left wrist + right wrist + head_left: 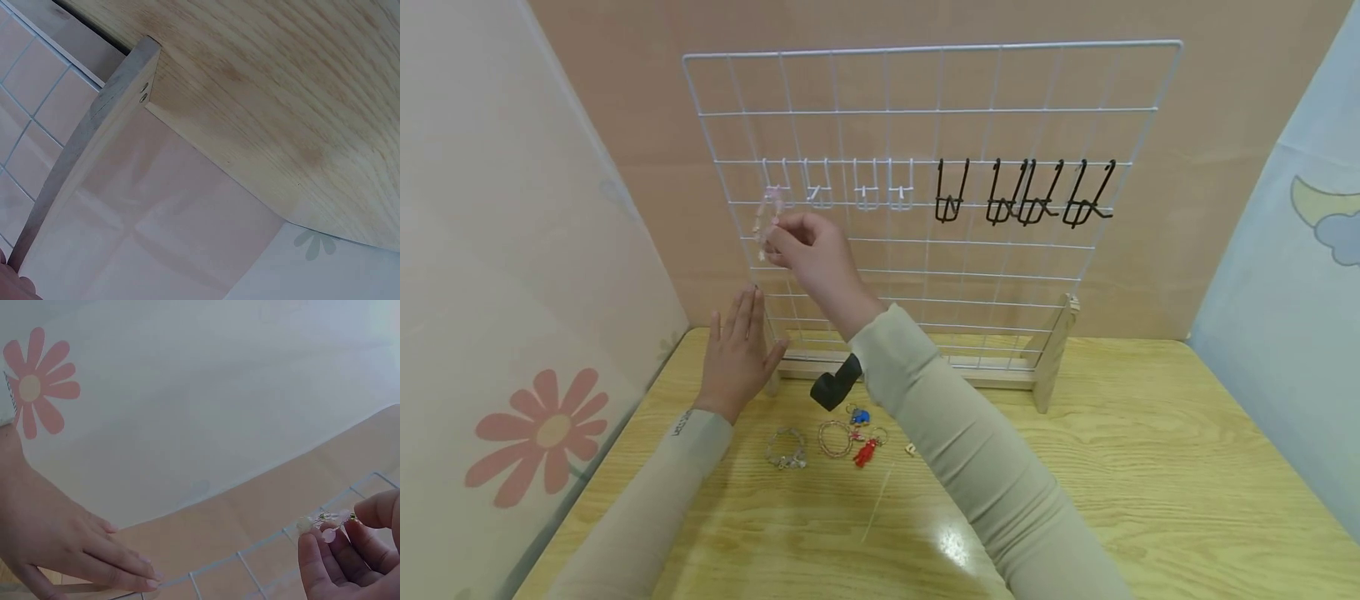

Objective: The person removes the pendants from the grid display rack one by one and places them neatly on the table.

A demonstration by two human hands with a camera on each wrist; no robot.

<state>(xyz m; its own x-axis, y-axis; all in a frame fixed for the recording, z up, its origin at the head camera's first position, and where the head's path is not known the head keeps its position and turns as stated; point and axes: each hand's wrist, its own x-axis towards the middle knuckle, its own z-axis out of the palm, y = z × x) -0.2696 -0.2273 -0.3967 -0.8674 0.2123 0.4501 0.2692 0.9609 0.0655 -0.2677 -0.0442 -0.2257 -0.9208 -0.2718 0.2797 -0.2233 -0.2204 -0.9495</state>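
My right hand is raised at the left part of a white wire grid rack. Between thumb and fingers it pinches a pale pink beaded bracelet, whose upper beads overlap the leftmost white hook in the head view. Pink and clear beads show at the fingertips in the right wrist view. My left hand lies with straight fingers against the left end of the rack, at its wooden side support.
White hooks and black hooks hang along one wire. On the table lie a clear beaded bracelet, a gold-toned bracelet, a red figure charm and a blue charm. A black strap dangles by the right wrist.
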